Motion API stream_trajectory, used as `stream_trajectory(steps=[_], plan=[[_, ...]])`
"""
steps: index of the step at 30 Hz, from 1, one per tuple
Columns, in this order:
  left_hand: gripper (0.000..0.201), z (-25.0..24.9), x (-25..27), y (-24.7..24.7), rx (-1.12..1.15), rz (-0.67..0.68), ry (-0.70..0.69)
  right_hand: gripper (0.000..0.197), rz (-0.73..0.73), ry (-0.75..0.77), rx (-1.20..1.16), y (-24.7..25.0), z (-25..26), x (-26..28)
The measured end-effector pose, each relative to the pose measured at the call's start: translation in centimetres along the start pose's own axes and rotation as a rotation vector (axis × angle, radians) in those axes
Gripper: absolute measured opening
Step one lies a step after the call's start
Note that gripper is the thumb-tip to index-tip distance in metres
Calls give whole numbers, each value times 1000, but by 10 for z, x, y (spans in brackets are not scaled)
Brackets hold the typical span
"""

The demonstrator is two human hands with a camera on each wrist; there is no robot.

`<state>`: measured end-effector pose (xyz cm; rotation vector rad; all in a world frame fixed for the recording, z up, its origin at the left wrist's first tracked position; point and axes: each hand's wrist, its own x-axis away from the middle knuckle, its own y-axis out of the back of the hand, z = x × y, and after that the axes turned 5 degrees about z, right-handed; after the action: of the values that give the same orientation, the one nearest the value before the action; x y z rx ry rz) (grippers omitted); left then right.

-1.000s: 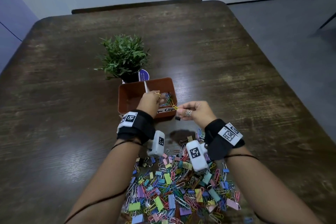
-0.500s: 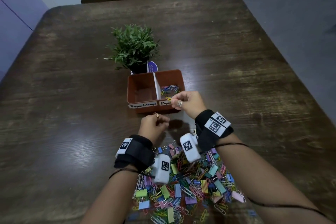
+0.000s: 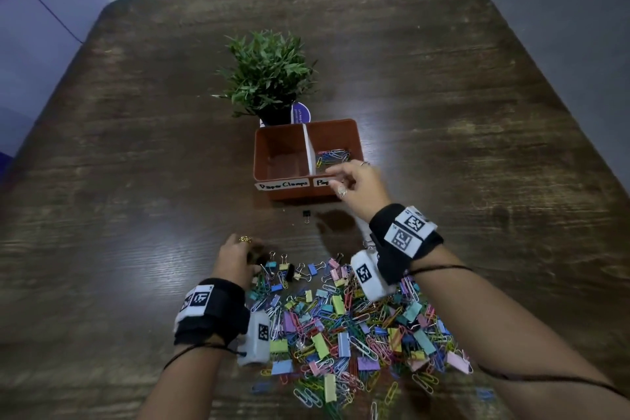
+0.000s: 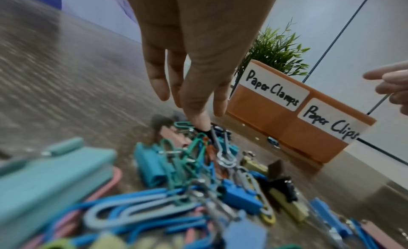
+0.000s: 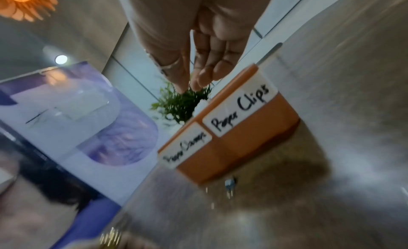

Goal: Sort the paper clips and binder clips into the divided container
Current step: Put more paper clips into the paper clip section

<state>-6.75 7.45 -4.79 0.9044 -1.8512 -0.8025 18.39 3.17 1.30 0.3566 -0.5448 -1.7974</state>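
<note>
Dark wooden desk (image 3: 443, 112) is seen from above. A potted green plant (image 3: 269, 72) stands just behind the orange divided container (image 3: 272, 160), touching or nearly touching its back wall. The container's front carries two labels: "Paper Clamps" on the left compartment, "Paper Clips" on the right. A few coloured paper clips (image 3: 332, 155) lie in the right compartment; nothing is seen in the left one. A mixed heap of clips (image 3: 344, 324), paper clips and binder clips, is spread on the near desk. A lone black binder clip (image 3: 306, 214) lies on the desk just in front of the container.

The right hand (image 3: 358, 186) is held over the container's front right corner, above the "Paper Clips" label, fingers (image 5: 198, 80) loosely extended and brought close at the tips; nothing is seen held in them. The left hand (image 3: 235, 262) is lowered at the heap's far left edge, fingertips (image 4: 198, 120) touching the clips there; whether one is actually pinched cannot be told.
</note>
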Motion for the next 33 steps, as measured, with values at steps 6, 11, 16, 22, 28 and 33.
stream_trajectory(steps=[6,11,16,22,28,33], plan=[[44,7,9,-8,3,64,-16,21,543,-32,244,-56,-5,48],[49,9,10,-12,66,50,62,28,784,117,508,-85,3,65],[35,12,14,-14,180,61,167,24,623,113,703,-91,1,62],[23,11,15,-16,201,77,200,26,592,84,778,-102,-1,60],[26,3,12,-15,190,90,203,44,552,21,783,-122,4,60],[32,2,15,-12,110,122,165,26,595,-3,720,-124,4,57]])
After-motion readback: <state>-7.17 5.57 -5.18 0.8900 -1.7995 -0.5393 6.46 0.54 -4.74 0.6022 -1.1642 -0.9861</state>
